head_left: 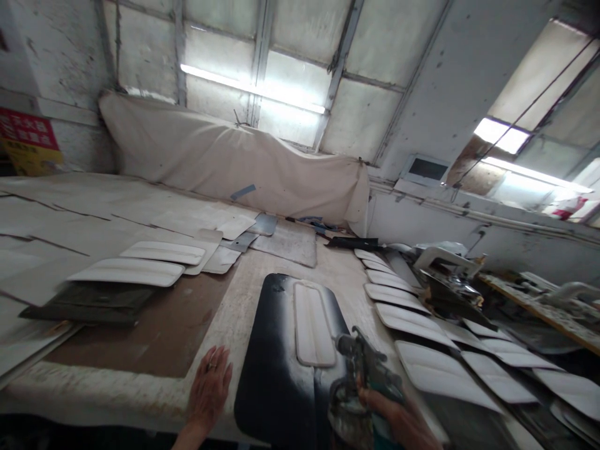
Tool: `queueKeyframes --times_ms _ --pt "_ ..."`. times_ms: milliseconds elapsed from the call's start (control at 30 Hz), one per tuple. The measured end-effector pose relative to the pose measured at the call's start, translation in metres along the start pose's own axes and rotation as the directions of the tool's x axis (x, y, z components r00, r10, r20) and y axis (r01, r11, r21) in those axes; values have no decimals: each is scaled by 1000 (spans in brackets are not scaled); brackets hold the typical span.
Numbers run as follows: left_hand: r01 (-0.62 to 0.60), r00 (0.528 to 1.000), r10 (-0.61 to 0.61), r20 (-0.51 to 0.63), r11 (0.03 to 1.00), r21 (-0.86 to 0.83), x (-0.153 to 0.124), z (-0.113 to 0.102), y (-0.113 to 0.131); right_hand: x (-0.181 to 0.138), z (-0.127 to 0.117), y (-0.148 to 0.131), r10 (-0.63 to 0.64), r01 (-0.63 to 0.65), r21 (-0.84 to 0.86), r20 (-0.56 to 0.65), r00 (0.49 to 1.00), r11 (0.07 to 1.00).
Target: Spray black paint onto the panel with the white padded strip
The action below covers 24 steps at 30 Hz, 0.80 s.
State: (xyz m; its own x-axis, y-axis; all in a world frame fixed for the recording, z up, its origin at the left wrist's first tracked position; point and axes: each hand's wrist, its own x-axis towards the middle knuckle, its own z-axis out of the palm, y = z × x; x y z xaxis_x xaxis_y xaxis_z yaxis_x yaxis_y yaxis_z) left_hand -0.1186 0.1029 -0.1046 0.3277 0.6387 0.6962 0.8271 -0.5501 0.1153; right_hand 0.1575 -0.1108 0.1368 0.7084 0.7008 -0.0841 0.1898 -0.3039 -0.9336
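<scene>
My right hand (398, 422) grips a paint-crusted spray gun (359, 375) at the bottom right, its nozzle aimed toward a white rounded panel (313, 325). That panel lies on a black backing board (276, 375) on the workbench (140, 356). My left hand (209, 390) rests flat, fingers spread, on the bench's near edge just left of the black board; a ring shows on one finger.
A row of white panels (407, 319) overlaps along the right of the bench, beside a sewing machine (445, 281). More white panels (140, 265) and grey sheets lie at the left and back. A cloth-covered bundle (225, 162) runs along the far wall.
</scene>
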Motion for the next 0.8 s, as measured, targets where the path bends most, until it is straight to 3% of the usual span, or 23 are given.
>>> queueKeyframes --times_ms 167,300,400,533,667,800 --pt "-10 999 11 -32 1000 27 -3 4 -4 54 12 -29 -30 18 120 104 994 993" --pt "-15 999 17 -32 997 70 -2 3 -4 78 13 -42 -53 39 175 72 996 984" --pt "-44 997 50 -52 994 96 -2 3 -4 87 9 -35 -62 57 157 27 998 986" --pt "-51 998 55 -33 995 89 -1 4 -4 88 -3 -9 -100 87 148 82 992 985" --pt "-38 999 39 -25 998 59 -2 5 -4 73 -20 17 22 -28 73 84 996 997" --pt "-33 999 33 12 999 -2 -5 9 -5 44 -35 31 49 -50 30 21 999 998"
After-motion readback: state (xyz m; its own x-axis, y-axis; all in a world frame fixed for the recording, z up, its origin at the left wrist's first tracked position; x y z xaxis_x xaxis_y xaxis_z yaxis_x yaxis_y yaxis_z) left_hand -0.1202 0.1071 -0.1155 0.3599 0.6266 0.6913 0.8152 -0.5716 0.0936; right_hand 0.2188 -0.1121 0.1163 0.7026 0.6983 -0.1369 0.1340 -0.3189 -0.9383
